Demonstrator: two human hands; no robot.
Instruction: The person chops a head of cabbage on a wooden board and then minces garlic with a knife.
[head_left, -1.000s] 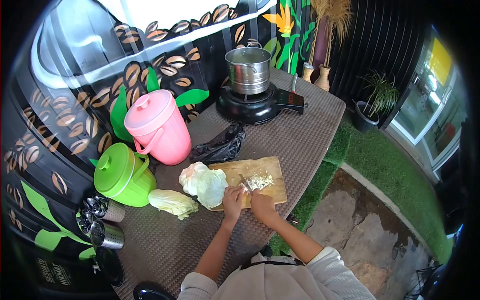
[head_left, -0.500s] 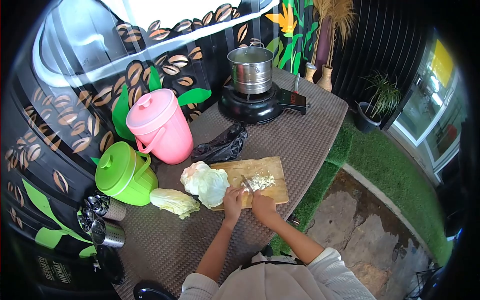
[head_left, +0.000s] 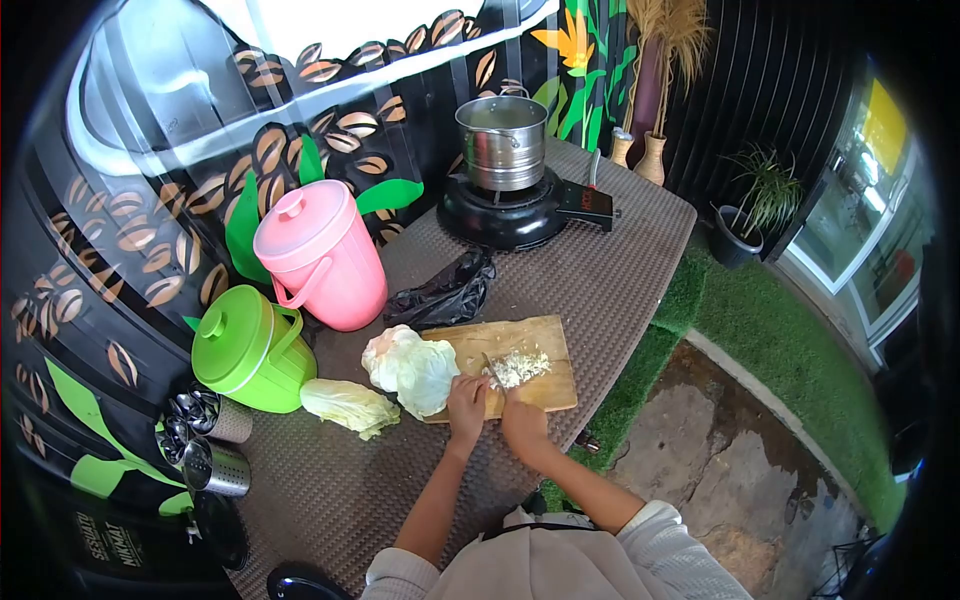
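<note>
Wooden board, on the near tabletop, bears white chopped pieces. Your right hand is clamped on the knife; whether your left hand, just left, grips something, I cannot tell. Chopping seems in hand; the next cut probably needs left hand clear.

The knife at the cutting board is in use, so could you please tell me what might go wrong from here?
The left hand is very close to the knife, so a slip might nick it. The chopped pieces lie loose on the wooden cutting board and could scatter over its edge.
</note>
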